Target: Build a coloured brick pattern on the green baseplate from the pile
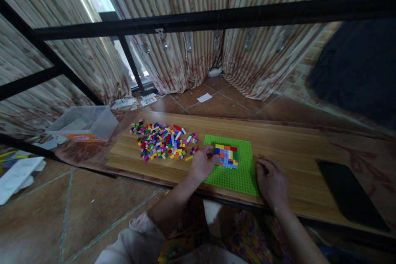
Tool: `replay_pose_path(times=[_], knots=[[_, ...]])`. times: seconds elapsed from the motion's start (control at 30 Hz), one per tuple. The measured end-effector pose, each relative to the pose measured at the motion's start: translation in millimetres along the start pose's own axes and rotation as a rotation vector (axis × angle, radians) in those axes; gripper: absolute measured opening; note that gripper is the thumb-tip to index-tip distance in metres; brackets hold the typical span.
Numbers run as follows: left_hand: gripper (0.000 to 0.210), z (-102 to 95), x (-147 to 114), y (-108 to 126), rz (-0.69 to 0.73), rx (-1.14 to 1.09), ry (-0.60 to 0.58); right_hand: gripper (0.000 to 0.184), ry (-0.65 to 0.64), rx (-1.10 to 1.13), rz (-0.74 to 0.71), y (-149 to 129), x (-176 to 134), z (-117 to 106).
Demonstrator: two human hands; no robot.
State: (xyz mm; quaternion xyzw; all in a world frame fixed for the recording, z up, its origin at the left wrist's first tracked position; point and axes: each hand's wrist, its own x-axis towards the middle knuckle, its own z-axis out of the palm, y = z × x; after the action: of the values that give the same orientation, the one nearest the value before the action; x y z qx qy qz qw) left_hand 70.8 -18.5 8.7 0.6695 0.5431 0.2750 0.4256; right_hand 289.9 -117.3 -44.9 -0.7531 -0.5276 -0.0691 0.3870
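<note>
A green studded baseplate (229,181) lies on the low wooden table. On it stands a patch of colourful toy bricks (227,156) built into a rough square. My left hand (201,165) is over the plate's left side, thumb and fingers bent close to the patch's left edge; whatever sits between the fingertips is hidden. At the plate's right edge rests my right hand (272,180), its fingers curled inward, and I cannot see what they hold, if anything. A spread pile of loose toy bricks (163,140) lies left of the plate, a yellow brick (189,158) nearest my left hand.
A clear plastic bin (89,121) with an orange label is beyond the table's left end. A dark flat panel (351,194) lies at the right end of the wooden table (297,140). A black metal bar (198,22) crosses in front of striped curtains (173,57).
</note>
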Motion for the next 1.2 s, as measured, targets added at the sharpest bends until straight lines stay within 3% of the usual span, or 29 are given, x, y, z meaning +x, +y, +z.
replay_pose_path(times=[0.2, 0.57, 0.77, 0.97, 1.2], knots=[[0.029, 0.3, 1, 8, -0.050, 0.018, 0.033, 0.034, -0.012, -0.012, 0.011, 0, -1, 0], [0.023, -0.1, 6, 5, -0.037, 0.067, -0.008, 0.035, -0.012, -0.018, -0.009, 3, -1, 2], [0.028, -0.7, 4, -3, 0.002, -0.036, 0.062, 0.038, -0.025, -0.005, -0.010, 3, 0, 1], [0.017, -30.6, -8, -19, 0.070, -0.188, 0.185, 0.039, -0.035, -0.033, -0.012, 5, 0, 1], [0.016, -73.9, -58, -61, 0.041, -0.148, 0.184, 0.042, -0.047, -0.044, -0.033, 9, -1, -1]])
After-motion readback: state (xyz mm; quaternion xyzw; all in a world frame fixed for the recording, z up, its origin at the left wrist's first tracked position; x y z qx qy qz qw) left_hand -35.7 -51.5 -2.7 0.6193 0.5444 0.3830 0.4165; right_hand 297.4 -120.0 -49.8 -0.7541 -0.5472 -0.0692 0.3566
